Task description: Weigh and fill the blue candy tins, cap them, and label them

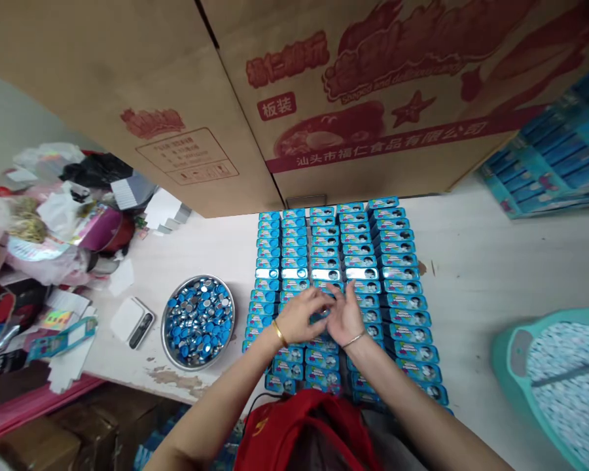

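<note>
My left hand point(305, 316) reaches in over the middle of the rows, its fingers bent and drawn together against my right hand. Whatever its fingertips hold, if anything, is hidden. My right hand point(346, 318) is turned palm up, with fingers stretched out; the inside of the palm is partly covered. Beneath both hands stand several columns of small blue printed tins point(406, 317), packed close together. Some tops in the left columns show a round blue disc, while those at the right show a dark round spot. Left of them, a metal bowl point(163, 327) holds many round blue and silver caps point(201, 320).
Large cardboard boxes point(177, 85) wall off the back. A teal basket point(508, 366) of small pale pieces stands at right, below stacked blue packages point(544, 163). A white device point(136, 322) lies left of the bowl, beside cluttered bags point(53, 216).
</note>
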{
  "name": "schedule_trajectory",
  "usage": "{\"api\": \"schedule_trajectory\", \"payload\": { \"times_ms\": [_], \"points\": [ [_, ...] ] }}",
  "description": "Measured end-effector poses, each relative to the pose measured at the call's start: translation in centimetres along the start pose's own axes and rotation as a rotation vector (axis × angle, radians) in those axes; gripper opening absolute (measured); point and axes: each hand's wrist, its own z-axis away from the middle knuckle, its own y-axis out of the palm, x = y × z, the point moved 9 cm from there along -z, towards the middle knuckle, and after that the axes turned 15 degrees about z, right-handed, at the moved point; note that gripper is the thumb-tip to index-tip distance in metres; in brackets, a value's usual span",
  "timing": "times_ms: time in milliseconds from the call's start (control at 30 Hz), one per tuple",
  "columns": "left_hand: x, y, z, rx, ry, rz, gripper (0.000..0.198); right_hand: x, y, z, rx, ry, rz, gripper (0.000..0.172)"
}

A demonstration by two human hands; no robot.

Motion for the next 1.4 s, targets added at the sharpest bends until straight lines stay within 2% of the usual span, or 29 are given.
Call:
{"api": "schedule_trajectory", "payload": {
  "times_ms": [100,233,300,400,467,633,767,867,933,1033,1100,1167,1200,1267,1300,1367,1400],
  "points": [
    [-0.2,0.6,1.4,-0.078,0.024,-0.04,0.024,-0.1,0.6,0.4,0.048,-0.011,0.065,0.061],
    [2.2,0.2,0.7,-0.117,-0.077,-0.004,0.027,-0.4,0.5,0.7,0.074,-0.024,0.094,0.057],
    [4.2,-0.7,-0.1,-0.18,-0.207,-0.01,0.02,-0.3,0.0,0.6,0.05,-0.062,0.109,0.052],
    [8.0,-2.3,-0.6,-0.277,-0.512,-0.111,0.013,0.6,-1.6,0.2,-0.048,-0.175,0.246,0.048],
    [9.9,-2.7,-1.0,-0.259,-0.653,-0.175,0.012,1.0,-2.5,-0.1,-0.1,-0.229,0.342,0.048],
    [12.9,-3.3,-2.3,-0.144,-0.825,-0.255,0.023,1.8,-3.8,-0.6,-0.139,-0.285,0.449,0.048],
    [13.5,-3.3,-2.8,-0.114,-0.896,-0.268,0.029,2.2,-2.9,-0.3,-0.125,-0.347,0.59,0.048],
    [12.5,-3.0,-2.3,-0.173,-0.899,-0.229,0.029,2.4,-1.3,0.5,-0.1,-0.459,0.733,0.047],
    [11.4,-2.9,-1.1,-0.239,-0.865,-0.186,0.029,2.4,0.2,1.3,-0.076,-0.57,0.82,0.044],
    [10.0,-3.3,3.4,-0.363,-0.776,-0.127,0.03,1.8,3.6,2.6,-0.003,-0.708,0.908,0.04],
    [9.5,-3.9,8.6,-0.516,-0.699,-0.049,0.03,0.5,7.1,3.7,0.101,-0.761,0.94,0.038],
    [9.6,-5.1,15.9,-0.826,-0.58,0.15,0.028,-2.1,12.0,4.8,0.267,-0.815,1.035,0.038],
    [10.2,-5.4,20.0,-0.97,-0.563,0.227,0.028,-4.0,14.9,5.4,0.378,-0.857,1.159,0.039],
    [11.9,-5.1,28.0,-1.179,-0.613,0.328,0.032,-9.9,20.5,6.2,0.623,-0.957,1.63,0.048],
    [12.9,-4.4,31.5,-1.253,-0.667,0.379,0.035,-13.5,22.3,6.1,0.739,-0.98,1.919,0.055],
    [14.3,-2.7,37.1,-1.358,-0.746,0.447,0.04,-18.4,24.9,5.1,0.837,-0.941,2.096,0.072],
    [14.9,-1.7,39.1,-1.383,-0.766,0.482,0.041,-20.5,25.7,4.3,0.86,-0.911,2.176,0.078]
  ]
}}
